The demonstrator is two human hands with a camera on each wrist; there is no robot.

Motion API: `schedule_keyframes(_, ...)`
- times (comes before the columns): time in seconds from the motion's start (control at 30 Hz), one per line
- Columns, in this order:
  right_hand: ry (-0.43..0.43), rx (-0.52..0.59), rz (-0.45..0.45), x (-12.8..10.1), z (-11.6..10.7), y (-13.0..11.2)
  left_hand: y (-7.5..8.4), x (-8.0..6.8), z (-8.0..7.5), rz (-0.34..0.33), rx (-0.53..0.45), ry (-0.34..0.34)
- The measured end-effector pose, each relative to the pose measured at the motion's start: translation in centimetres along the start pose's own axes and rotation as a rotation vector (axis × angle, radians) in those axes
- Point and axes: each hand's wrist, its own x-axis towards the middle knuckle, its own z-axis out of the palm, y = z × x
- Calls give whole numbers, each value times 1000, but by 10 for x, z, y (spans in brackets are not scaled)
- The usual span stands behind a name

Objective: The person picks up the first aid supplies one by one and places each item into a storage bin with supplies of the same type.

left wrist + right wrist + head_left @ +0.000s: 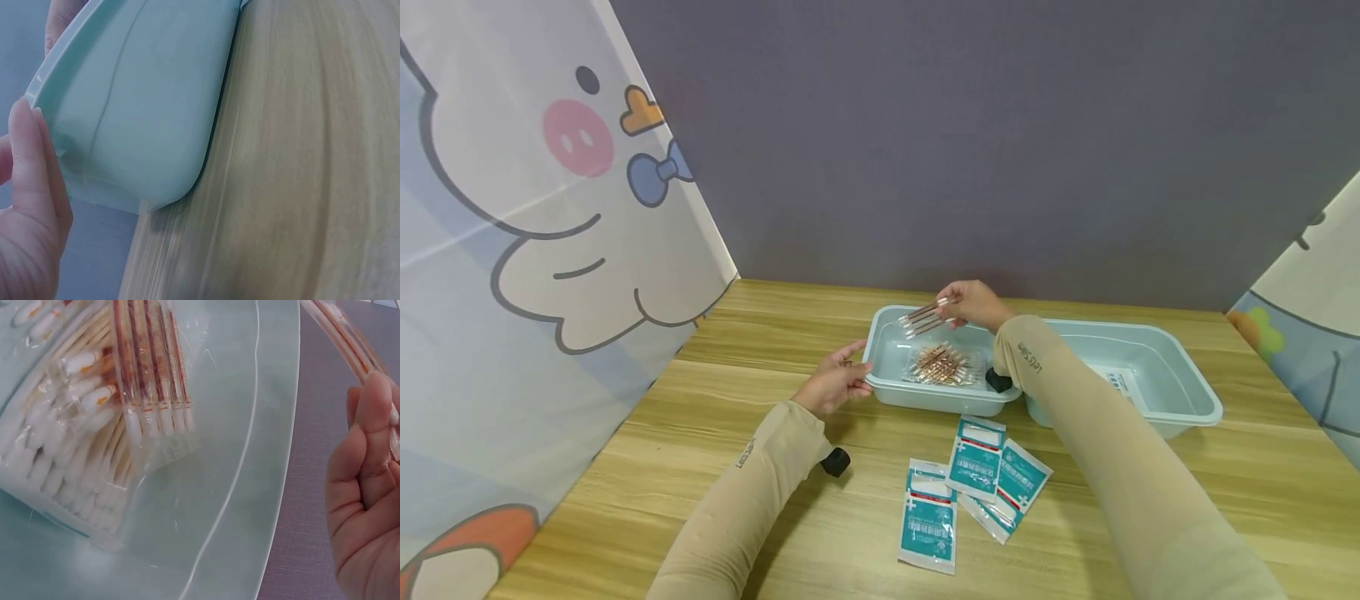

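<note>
My right hand [973,302] pinches a short strip of brown-stemmed cotton swabs [925,317] and holds it above the far side of a pale blue tray [880,379]. In the right wrist view the hand [369,506] grips that strip [340,337] by one end. Below it lies a pile of wrapped swabs [94,425] on the tray floor [219,506], seen from the head camera as a heap [942,365]. My left hand [838,379] rests with straight fingers [31,162] against the tray's left rim [137,106].
A second pale blue tray [1195,400] stands to the right, touching the first, with a white label inside. Three teal and white packets [977,454] lie on the wooden table [700,433] in front of the trays. Fabric screens enclose the left and right sides.
</note>
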Motion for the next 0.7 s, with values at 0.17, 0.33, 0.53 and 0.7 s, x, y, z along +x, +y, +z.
schedule_keyframes(0.17,-47,-41,37,0,1,-3,0,1,0,1,-2,5)
schedule_keyframes(0.33,-105,-105,81,0,2,-2,-1,1,0,1,0,9)
schedule_keyframes(0.53,-147,-167,94,4,4,2,-1,1,0,5,0,11)
schedule_keyframes(0.7,-155,-228,119,5,5,5,-2,2,-1,4,-5,6)
